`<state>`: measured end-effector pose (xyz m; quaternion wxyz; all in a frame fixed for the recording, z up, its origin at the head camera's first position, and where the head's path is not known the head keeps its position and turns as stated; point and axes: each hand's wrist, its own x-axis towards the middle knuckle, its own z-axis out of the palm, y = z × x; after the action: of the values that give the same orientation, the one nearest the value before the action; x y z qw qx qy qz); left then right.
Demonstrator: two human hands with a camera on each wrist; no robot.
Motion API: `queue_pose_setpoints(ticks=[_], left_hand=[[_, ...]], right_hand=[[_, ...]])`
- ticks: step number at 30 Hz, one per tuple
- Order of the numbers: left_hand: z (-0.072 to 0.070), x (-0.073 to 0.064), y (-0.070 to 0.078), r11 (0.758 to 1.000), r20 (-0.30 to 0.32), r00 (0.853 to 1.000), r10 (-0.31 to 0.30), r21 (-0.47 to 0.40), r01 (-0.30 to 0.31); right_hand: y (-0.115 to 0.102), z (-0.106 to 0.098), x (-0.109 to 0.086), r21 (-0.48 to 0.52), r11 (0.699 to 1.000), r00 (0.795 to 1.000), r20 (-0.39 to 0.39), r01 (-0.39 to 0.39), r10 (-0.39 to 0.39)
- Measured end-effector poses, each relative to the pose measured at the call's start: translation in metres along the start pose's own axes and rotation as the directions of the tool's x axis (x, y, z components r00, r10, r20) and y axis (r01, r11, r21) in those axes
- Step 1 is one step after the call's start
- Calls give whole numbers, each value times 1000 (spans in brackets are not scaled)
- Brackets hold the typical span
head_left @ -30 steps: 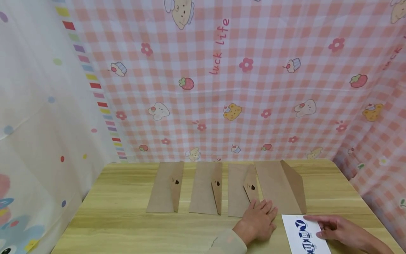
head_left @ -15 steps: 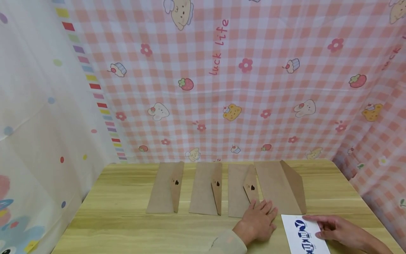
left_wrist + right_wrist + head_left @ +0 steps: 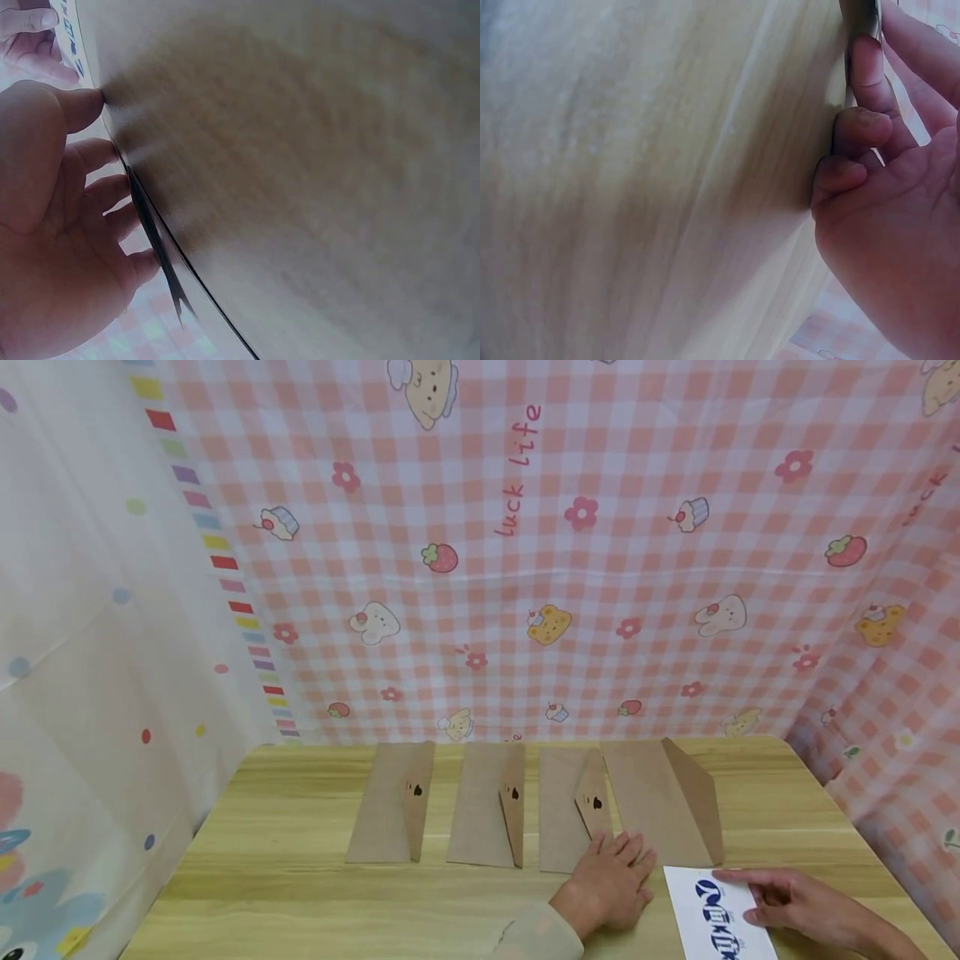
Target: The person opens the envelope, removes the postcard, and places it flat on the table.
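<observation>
A: "Nearest first: held in the right hand (image 3: pixel 810 906)?"
B: "Gripping a white card (image 3: pixel 712 918) printed in blue, thumb on its face, index finger stretched along the far end, remaining fingers curled in."
A: "And with the left hand (image 3: pixel 607 883)?"
B: "Rests flat just left of the card, fingers nearly straight, slightly spread, tips over the near right corner of a brown envelope (image 3: pixel 562 810), flap folded. Touching or not, hard to tell."
A: "Just past those tips?"
B: "To their right, an unfolded envelope (image 3: pixel 656 802). To their left, a second folded envelope (image 3: pixel 477 806), then a third folded envelope (image 3: pixel 384 806), all flat on a wooden table (image 3: pixel 300 906)."
A: "Farthest?"
B: "Well beyond every fingertip, a pink checked cloth (image 3: pixel 495 585)."
</observation>
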<state>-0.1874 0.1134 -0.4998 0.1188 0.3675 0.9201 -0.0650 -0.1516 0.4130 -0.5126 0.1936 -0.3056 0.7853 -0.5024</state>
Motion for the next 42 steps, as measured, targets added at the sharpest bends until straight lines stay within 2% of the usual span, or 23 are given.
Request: queue_pose_setpoints(ticks=[21, 32, 42], left_hand=[[0, 0, -1, 1000, 4, 1000, 5, -26, -5], [-1, 0, -1, 999, 14, 1000, 6, -34, -5], [-1, 0, -2, 999, 19, 1000, 9, -35, -8]], right_hand=[[1, 0, 1, 42, 999, 999, 33, 8, -9], [1, -1, 2, 109, 993, 997, 69, -37, 30], [0, -1, 4, 70, 997, 998, 40, -45, 43]])
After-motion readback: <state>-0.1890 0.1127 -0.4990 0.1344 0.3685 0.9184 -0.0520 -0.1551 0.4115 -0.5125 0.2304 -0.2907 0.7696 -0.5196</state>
